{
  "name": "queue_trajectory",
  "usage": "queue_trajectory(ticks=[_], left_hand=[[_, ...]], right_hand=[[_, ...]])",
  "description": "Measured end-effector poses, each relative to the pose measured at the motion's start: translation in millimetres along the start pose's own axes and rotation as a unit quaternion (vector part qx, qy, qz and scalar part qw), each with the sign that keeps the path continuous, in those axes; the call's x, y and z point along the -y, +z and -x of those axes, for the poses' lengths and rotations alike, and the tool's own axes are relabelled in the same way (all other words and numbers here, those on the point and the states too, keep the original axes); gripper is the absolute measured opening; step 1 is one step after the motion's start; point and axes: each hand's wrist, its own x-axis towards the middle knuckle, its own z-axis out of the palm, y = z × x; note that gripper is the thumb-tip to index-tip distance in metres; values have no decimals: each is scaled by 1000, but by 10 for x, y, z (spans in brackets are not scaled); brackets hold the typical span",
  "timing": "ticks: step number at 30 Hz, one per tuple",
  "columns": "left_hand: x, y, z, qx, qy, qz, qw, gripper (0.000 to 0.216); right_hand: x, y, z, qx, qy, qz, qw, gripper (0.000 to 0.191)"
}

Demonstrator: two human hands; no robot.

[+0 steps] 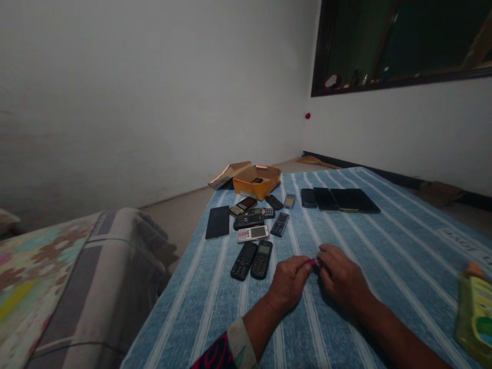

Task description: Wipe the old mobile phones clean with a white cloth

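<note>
My left hand (287,282) is closed, thumb and forefinger pinching a small magenta object (311,262). At its other end the fingers of my right hand (341,277) are closed as well. Most of the object is hidden by my fingers, so its kind cannot be made out. Left of my hands, two dark keypad phones lie side by side, one black (244,261) and one with a grey screen (262,260). Beyond them are a white and pink phone (252,233), a black phone (249,221) and a slim keypad phone (280,224).
An orange cardboard box (251,190) with its lid open stands at the far end of the striped blue cloth (384,256). A black tablet-like slab (218,222) lies left, several dark smartphones (326,198) far right. A yellow-green bottle (474,318) is at the right edge.
</note>
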Motion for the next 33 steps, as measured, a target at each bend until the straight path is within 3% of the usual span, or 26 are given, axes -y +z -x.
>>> queue_trajectory(ticks=[12,24,33], left_hand=[[22,7,17,16,-17,-14,1000,28],[24,4,9,-2,-15,0,1000,30],[11,-11,6,3,-24,-8,1000,30]], right_hand=[[-98,-28,10,10,47,6,999,15],[82,16,-18,-3,1,-7,1000,23],[-70,15,-3,10,31,-7,999,19]])
